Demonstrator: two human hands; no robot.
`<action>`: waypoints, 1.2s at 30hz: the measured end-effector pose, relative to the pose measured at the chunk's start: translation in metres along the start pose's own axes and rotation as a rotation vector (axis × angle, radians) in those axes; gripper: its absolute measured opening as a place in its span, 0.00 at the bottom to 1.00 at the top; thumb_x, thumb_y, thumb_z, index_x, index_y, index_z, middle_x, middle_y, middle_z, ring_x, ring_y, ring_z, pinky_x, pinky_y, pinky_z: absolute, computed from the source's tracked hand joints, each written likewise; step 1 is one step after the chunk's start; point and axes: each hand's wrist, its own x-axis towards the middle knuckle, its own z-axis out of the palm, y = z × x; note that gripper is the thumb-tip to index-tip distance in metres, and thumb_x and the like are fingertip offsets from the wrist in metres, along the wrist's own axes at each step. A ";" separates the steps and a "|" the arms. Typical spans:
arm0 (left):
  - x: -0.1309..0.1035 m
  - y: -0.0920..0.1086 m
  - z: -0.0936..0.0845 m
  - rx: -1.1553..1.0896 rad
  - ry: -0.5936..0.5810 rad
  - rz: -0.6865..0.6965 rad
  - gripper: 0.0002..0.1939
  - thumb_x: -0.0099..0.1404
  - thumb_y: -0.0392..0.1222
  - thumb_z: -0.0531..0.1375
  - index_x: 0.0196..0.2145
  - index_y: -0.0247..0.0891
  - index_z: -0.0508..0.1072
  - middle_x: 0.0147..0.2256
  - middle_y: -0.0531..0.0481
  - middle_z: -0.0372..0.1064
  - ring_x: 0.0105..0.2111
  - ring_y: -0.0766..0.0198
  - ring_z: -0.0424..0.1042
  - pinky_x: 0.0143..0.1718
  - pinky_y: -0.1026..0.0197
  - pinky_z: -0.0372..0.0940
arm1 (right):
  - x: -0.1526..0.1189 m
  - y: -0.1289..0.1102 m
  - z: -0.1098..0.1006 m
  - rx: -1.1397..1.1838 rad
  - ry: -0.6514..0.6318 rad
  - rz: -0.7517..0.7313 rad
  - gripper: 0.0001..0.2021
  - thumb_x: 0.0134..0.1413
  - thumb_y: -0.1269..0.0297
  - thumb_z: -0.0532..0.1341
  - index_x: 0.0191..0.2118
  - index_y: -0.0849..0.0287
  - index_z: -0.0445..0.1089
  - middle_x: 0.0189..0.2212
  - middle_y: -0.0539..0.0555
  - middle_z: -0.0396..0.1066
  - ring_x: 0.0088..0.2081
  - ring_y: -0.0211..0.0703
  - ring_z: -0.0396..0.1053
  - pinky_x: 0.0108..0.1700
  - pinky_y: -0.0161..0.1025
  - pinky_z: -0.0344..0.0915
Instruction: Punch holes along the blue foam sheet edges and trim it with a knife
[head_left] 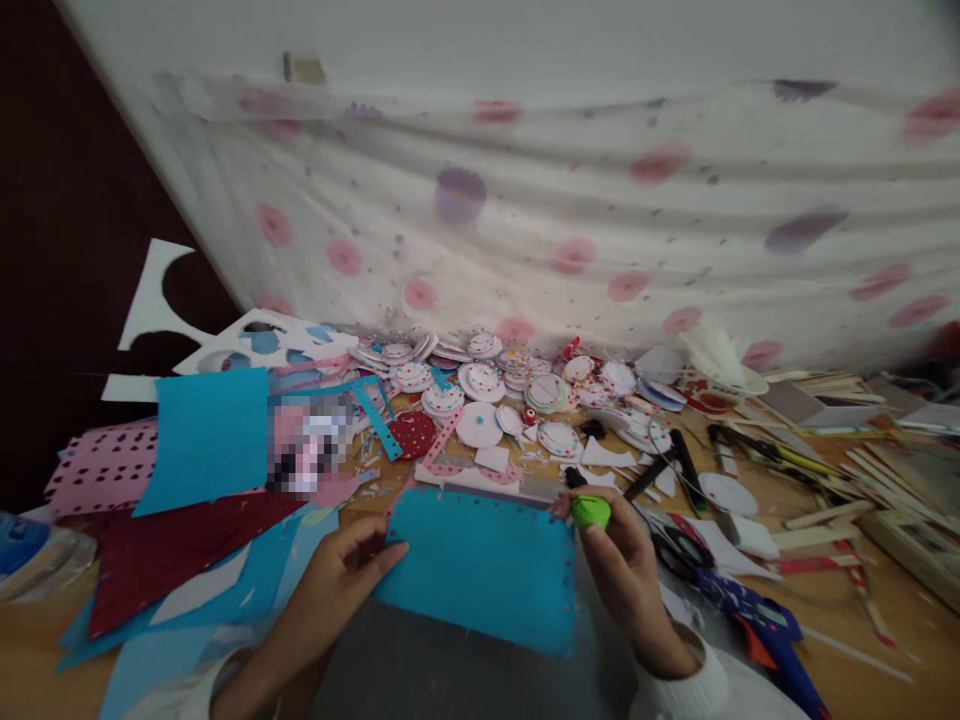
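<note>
A blue rectangular sheet (480, 570) is held up in front of me, with small dark dots along its top and right edges. My left hand (352, 555) pinches its left edge between thumb and fingers. At the sheet's upper right corner, my right hand (619, 550) is closed around a small bright green object with a black end (590, 511). Fingers cover part of that object, so its exact kind is unclear. Below the sheet lies a dark grey mat (420, 670).
Layered paper discs (480, 380) with coloured dots crowd the back. Blue (210, 430), dark red (172, 550) and pink dotted sheets (105, 465) lie left. On the right are scissors (679, 550), a blue glue gun (757, 610), a hammer (684, 470) and wooden strips (877, 480).
</note>
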 end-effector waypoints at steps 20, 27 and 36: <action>-0.004 -0.045 -0.045 -0.047 0.226 -0.045 0.18 0.50 0.54 0.68 0.24 0.36 0.70 0.23 0.55 0.59 0.25 0.66 0.61 0.26 0.69 0.60 | -0.024 0.013 0.027 -0.323 -0.087 -0.007 0.10 0.62 0.60 0.57 0.48 0.53 0.64 0.36 0.53 0.69 0.37 0.44 0.69 0.37 0.37 0.67; -0.003 -0.033 -0.040 -0.105 0.142 -0.031 0.15 0.53 0.52 0.67 0.25 0.37 0.73 0.24 0.53 0.65 0.26 0.65 0.64 0.26 0.68 0.61 | -0.003 0.026 0.038 -0.321 -0.014 -0.024 0.10 0.62 0.60 0.56 0.48 0.53 0.63 0.38 0.53 0.68 0.37 0.43 0.68 0.38 0.37 0.66; -0.005 -0.037 -0.024 -0.105 0.032 -0.064 0.18 0.55 0.56 0.64 0.28 0.37 0.73 0.28 0.50 0.70 0.31 0.59 0.69 0.31 0.64 0.65 | -0.002 0.009 0.033 -0.369 -0.056 -0.035 0.06 0.57 0.66 0.61 0.39 0.53 0.63 0.31 0.49 0.65 0.32 0.38 0.66 0.33 0.31 0.65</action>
